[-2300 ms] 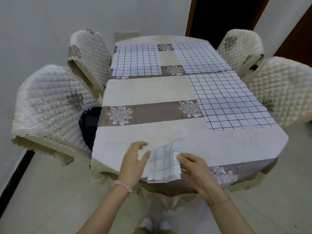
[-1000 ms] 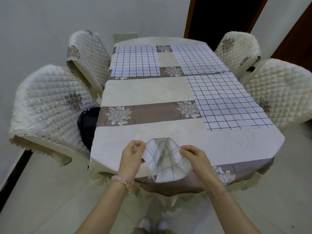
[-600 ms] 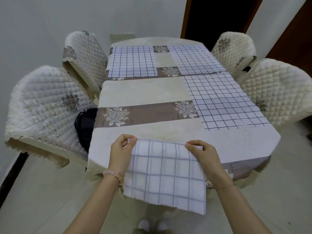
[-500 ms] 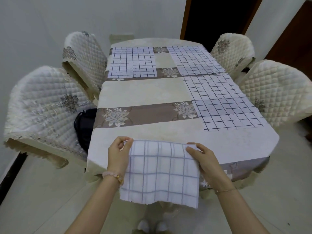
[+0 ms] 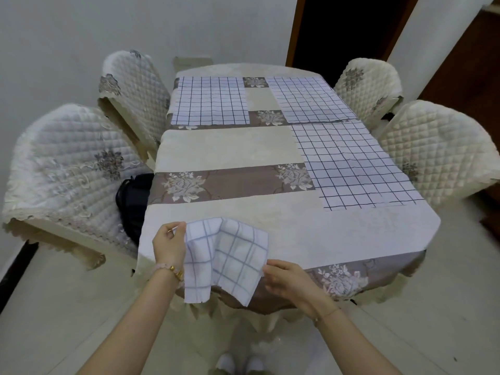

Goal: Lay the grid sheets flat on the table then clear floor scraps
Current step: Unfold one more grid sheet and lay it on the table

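Raised left hand (image 5: 169, 246) pinches grid sheet (image 5: 224, 255); right hand (image 5: 286, 280) seemingly too.

White grid sheet (image 5: 224, 255), blue-lined; cream tablecloth (image 5: 230, 147), brown floral bands.

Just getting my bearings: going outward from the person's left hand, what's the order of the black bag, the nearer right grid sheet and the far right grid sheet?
From the left hand:
1. black bag, close by on its left.
2. nearer right grid sheet, over on the right side.
3. far right grid sheet, beyond that, at the far end.
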A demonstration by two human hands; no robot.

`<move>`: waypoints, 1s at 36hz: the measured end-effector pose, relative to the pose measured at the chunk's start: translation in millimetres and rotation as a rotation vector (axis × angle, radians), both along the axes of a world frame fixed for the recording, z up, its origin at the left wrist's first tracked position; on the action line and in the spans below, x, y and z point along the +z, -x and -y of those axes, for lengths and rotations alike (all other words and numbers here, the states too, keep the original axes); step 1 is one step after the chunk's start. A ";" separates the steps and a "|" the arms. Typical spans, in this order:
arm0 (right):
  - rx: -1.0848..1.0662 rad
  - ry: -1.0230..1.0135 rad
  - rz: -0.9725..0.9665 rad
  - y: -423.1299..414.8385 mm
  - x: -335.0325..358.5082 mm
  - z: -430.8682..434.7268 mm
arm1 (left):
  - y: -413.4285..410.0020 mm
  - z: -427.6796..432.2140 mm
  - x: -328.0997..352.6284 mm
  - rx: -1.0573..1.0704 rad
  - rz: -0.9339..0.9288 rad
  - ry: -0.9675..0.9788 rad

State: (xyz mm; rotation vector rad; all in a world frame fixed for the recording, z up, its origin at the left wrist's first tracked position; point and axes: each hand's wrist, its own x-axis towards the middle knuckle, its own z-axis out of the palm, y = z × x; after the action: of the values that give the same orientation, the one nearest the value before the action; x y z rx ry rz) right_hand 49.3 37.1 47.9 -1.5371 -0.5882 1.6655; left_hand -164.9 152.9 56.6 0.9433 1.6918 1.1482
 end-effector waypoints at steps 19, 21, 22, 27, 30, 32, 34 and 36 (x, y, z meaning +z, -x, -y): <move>-0.177 0.009 -0.028 -3.5 -12.7 -12.8 | -45.5 74.3 -23.0 -0.936 -0.475 -0.164; -0.160 -0.009 -0.127 -2.2 -8.7 -10.0 | -55.4 84.0 -22.0 -0.933 -0.407 -0.118; -0.146 -0.018 -0.170 -1.5 -5.7 -8.0 | -58.8 87.4 -21.4 -0.913 -0.379 -0.087; -0.087 -0.061 -0.208 2.5 -0.4 0.3 | -67.6 94.3 -19.1 -0.842 -0.312 0.058; -0.089 -0.102 -0.242 4.6 2.7 3.9 | -68.7 94.5 -19.5 -0.837 -0.292 0.048; -0.088 -0.132 -0.249 5.2 3.9 4.8 | -67.8 92.9 -19.4 -0.817 -0.266 0.018; -0.097 -0.143 -0.224 6.4 1.6 4.5 | -65.9 89.7 -19.3 -0.787 -0.218 0.028; -0.113 -0.143 -0.193 5.6 -4.2 3.7 | -62.9 86.7 -18.2 -0.760 -0.170 0.053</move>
State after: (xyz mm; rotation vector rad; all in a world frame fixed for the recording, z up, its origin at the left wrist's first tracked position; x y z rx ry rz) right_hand 43.7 33.4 43.7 -1.2683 -0.4973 1.6266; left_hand -102.0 66.2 38.4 1.5040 1.2809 0.5211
